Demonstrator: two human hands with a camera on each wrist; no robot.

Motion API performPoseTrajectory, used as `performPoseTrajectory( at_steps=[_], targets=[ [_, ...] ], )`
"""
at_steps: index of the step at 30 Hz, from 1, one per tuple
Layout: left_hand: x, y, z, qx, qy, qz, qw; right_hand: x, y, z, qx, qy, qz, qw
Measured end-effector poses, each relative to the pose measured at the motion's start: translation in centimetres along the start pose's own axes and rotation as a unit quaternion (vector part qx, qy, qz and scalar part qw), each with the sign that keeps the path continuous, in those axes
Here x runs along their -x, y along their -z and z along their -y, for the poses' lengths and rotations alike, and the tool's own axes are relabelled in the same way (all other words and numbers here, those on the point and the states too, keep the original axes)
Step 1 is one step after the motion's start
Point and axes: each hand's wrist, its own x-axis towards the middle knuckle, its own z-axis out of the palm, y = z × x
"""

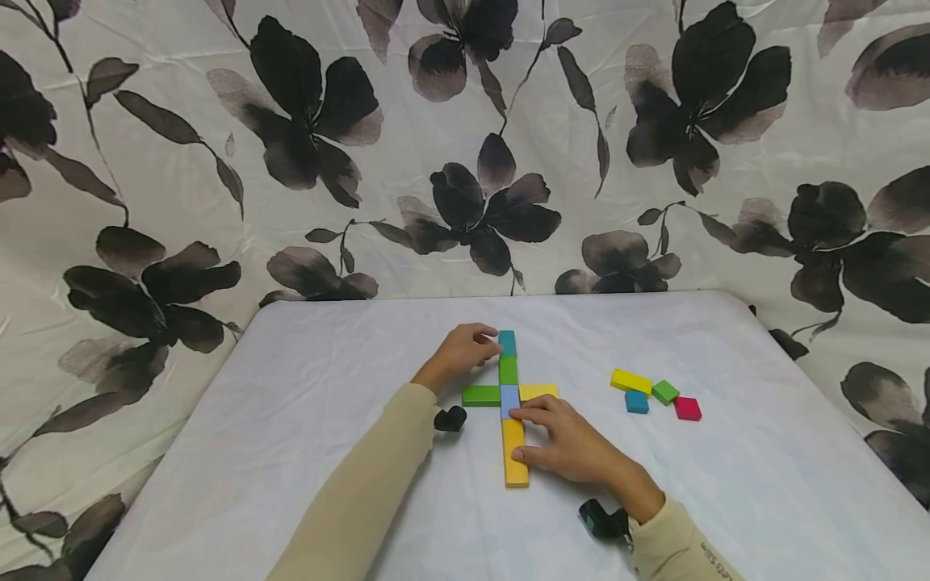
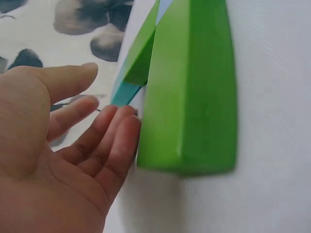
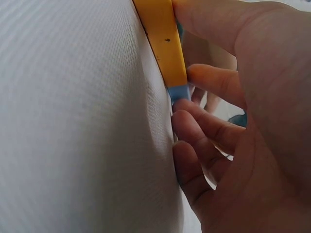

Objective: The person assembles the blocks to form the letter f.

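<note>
Flat wooden blocks form a cross on the white table. Its upright runs from a teal block (image 1: 507,339) at the far end through a green block (image 1: 508,370) and a light blue block (image 1: 510,397) to a long orange block (image 1: 515,468). A long green block (image 1: 481,395) makes the left arm, a yellow block (image 1: 539,390) the right. My left hand (image 1: 462,353) has its fingertips at the teal block's left side, fingers loosely bent. With thumb on the orange block and fingertips at the light blue one, my right hand (image 1: 574,444) rests along the upright's right side.
To the right lie loose blocks: yellow (image 1: 631,381), blue (image 1: 636,402), green (image 1: 664,392) and red (image 1: 688,408). Black wrist cameras (image 1: 605,520) sit below both wrists. A floral cloth (image 1: 407,145) hangs behind the table's far edge.
</note>
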Motion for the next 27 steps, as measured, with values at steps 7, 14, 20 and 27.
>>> performPoseTrajectory(
  at_steps=[7,14,20,27],
  targets=[
    [3.1,0.8,1.3,-0.008,-0.043,0.003,0.9990,-0.1,0.0,0.1,0.002,-0.012,0.000,0.9999],
    [6.5,0.8,2.1,-0.019,-0.081,-0.018,0.9963,-0.1,0.0,0.1,-0.004,-0.011,-0.003,0.9999],
    [8.5,0.6,2.7,-0.021,-0.099,-0.031,0.9944,0.0,0.1,0.0,-0.013,-0.008,-0.008,0.9999],
    [9.9,0.6,3.4,-0.019,-0.121,-0.029,0.9920,0.0,0.2,-0.1,-0.029,0.006,-0.014,0.9995]
  ],
)
